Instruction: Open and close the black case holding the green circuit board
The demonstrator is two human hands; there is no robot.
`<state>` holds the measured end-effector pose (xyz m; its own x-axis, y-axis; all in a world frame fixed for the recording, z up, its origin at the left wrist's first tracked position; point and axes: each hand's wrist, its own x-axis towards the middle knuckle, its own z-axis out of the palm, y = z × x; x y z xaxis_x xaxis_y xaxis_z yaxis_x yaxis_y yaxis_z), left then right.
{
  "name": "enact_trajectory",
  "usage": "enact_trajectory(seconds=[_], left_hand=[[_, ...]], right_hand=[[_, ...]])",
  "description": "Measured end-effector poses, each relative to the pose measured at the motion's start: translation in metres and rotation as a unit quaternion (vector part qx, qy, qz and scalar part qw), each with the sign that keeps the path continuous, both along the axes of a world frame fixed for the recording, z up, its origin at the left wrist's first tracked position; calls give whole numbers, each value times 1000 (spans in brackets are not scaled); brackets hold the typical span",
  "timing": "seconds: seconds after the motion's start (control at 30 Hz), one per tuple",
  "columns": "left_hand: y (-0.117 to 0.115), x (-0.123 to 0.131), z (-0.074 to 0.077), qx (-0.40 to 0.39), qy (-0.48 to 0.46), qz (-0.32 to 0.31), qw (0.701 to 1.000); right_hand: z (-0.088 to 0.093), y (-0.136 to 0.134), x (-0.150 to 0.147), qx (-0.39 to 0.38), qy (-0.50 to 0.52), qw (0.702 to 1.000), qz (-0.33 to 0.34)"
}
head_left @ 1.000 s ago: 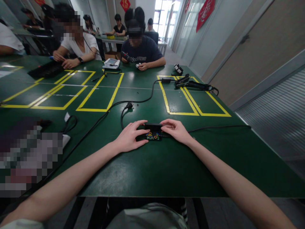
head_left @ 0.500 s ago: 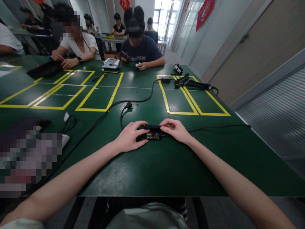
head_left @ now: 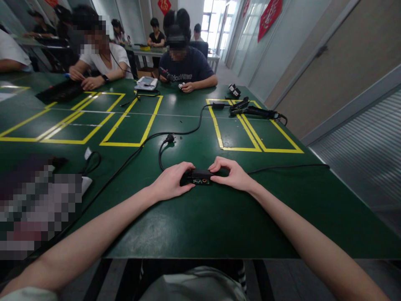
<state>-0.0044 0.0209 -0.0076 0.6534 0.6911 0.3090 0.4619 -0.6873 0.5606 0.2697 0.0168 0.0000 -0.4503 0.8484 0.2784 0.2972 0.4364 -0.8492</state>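
Midway between my hands lies an opened power adapter, its circuit board [head_left: 200, 182] showing along the near side with a copper coil on it. A black plastic cover [head_left: 201, 173] sits over the far part of the board. My left hand [head_left: 171, 182] grips the left end, thumb at the near edge and fingers at the far edge. The thumb and fingers of my right hand [head_left: 231, 173] pinch the cover's right end. A black cord with a plug [head_left: 170, 138] runs from the left side; a thin black cable [head_left: 288, 167] extends to the right.
A long black cable [head_left: 125, 161] crosses the green table [head_left: 200, 225]. Black tool-like items [head_left: 250, 110] lie within yellow tape outlines at the far right. Two people work across the table, near a white device [head_left: 146, 83] and a black tray [head_left: 59, 90]. A pixelated item lies at left.
The cover has come down and towards me, hiding more of the circuit board. My right fingers have shifted with it; my left hand stays at the left end.
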Motion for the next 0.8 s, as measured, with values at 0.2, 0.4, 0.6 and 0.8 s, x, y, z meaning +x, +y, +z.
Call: enact_trajectory(seconds=[0.2,0.4,0.6,0.8], left_hand=[[2,0,-1,47,14,-34,998],[1,2,-1,53,31,-20,998],[2,4,0,60,61,-9,996],[3,7,0,78,57,9,995]], right_hand=[[1,-5,-3,114,-83,989,39],[-3,-5,-5,196,-140,970,38],[0,-7,-11,290,-254,922,16],[-5,-5,-14,329,-276,903,17]])
